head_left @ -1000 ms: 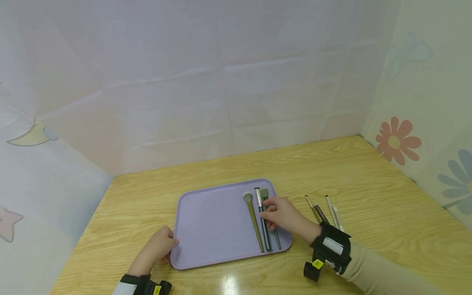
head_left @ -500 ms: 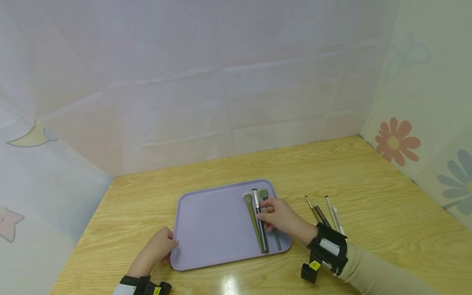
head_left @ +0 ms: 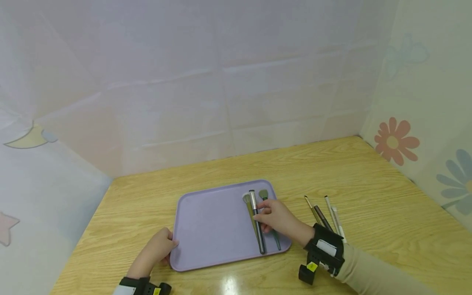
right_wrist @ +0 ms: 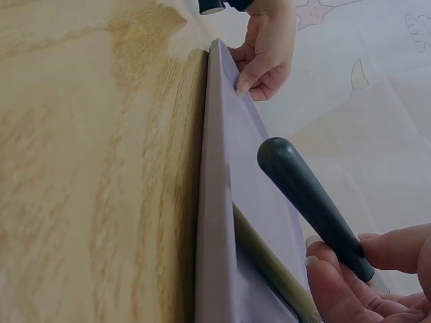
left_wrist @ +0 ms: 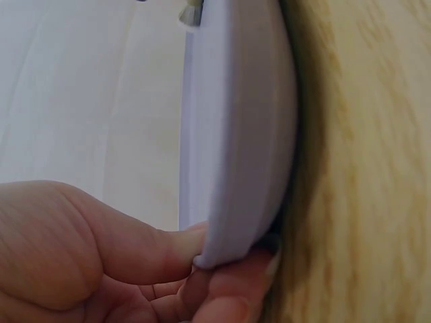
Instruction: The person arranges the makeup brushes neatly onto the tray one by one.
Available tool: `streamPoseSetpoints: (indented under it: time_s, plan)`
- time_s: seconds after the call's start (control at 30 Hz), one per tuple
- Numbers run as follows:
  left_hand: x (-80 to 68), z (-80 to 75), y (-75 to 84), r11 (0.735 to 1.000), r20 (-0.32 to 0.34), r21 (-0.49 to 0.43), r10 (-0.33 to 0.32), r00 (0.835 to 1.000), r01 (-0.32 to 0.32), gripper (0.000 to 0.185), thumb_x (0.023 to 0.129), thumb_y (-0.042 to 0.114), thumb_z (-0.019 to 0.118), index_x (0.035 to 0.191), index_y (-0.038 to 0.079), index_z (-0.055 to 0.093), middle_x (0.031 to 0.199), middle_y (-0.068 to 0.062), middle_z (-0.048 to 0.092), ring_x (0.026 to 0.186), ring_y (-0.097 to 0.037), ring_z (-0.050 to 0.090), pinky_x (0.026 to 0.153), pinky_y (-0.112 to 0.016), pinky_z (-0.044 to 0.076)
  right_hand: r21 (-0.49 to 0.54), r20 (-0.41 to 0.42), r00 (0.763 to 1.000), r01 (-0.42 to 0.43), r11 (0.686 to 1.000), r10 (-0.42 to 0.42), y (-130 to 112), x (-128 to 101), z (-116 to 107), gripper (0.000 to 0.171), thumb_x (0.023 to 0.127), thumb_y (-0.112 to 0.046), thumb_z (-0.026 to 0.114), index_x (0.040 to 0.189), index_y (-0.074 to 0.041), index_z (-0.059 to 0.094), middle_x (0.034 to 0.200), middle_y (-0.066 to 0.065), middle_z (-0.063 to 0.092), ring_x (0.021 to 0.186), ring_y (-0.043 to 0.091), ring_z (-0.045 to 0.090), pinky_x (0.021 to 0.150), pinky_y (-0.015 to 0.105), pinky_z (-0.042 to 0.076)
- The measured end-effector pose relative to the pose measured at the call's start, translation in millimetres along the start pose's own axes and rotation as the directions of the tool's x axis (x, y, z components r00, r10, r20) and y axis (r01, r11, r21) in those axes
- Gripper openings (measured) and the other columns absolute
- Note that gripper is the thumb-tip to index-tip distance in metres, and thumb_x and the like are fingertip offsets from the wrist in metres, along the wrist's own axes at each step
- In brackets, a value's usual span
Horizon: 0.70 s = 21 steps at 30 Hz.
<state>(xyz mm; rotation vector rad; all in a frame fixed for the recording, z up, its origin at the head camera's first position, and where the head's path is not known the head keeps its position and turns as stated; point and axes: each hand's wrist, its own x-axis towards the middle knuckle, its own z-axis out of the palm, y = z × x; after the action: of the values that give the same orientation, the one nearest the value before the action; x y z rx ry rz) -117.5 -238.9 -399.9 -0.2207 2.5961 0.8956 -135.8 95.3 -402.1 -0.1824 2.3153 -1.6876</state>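
While the right grip (head_left: 276,215) pinches a dark-handled brush (head_left: 259,235) between thumb and fingers, the left grip (head_left: 158,246) clasps the edge of a lilac tray (head_left: 210,229), its thumb over the rim and its fingers underneath. The dark-handled brush is over the tray, right of the frame's centre, with its silver upper end pointing towards the top of the frame. In the right wrist view its rounded handle end is tilted and raised clear of the tray floor. From the head view it crosses in front of an olive brush (head_left: 247,200), which lies in the tray and is partly hidden by it. To the right of these, a green brush (head_left: 263,194) also lies in the tray, its middle covered by the right grip.

Beyond the tray, at right of centre in the frame, several slim brushes (head_left: 333,213) lie on the wooden worktop (head_left: 368,180), their lower ends near or behind the black strap (head_left: 326,248) on the right wrist. A beige sleeve (head_left: 368,266) runs to the bottom edge. Along the top of the frame hangs a creased pale backdrop (head_left: 177,110); a red flower (head_left: 396,141) and a blue flower (head_left: 455,178) show at far right, a yellow moon (head_left: 26,140) at far left.
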Motion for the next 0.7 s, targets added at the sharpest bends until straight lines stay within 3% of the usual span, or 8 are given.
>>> streamPoseSetpoints:
  time_s: [0.7]
  plan:
    - [-2.4, -0.3, 1.4, 1.000, -0.004, -0.016, -0.004, 1.000, 0.004, 0.011, 0.093, 0.002, 0.055, 0.092, -0.008, 0.050, 0.074, -0.013, 0.053, 0.058, -0.021, 0.053, 0.051, -0.029, 0.048, 0.003, 0.013, 0.998, 0.055, 0.998, -0.055, -0.4, 2.4, 10.0, 0.033, 0.087, 0.001, 0.067, 0.114, 0.016, 0.054, 0.066, 0.003, 0.061, 0.051, 0.012, 0.057, 0.050, 0.033, 0.053]
